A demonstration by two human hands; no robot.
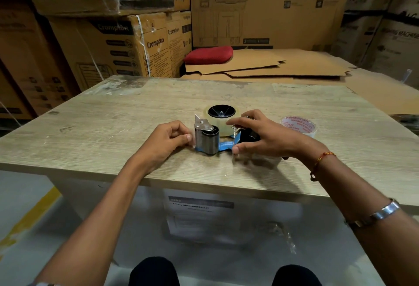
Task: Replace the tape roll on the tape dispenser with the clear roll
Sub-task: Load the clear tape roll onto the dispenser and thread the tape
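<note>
Head view, tape dispenser [209,138] lying flat, long axis left-right, cutter leftward

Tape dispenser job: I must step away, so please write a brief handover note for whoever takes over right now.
Left hand: fingertips at the roller end of the tape dispenser, which lies on its side on the table.
Right hand: over the handle end, index finger on the clear roll.
Done: the clear roll sits on the hub; the printed roll lies apart, beside the right hand.
Left: thread the tape over the roller; whether it is already fed cannot be seen.
</note>
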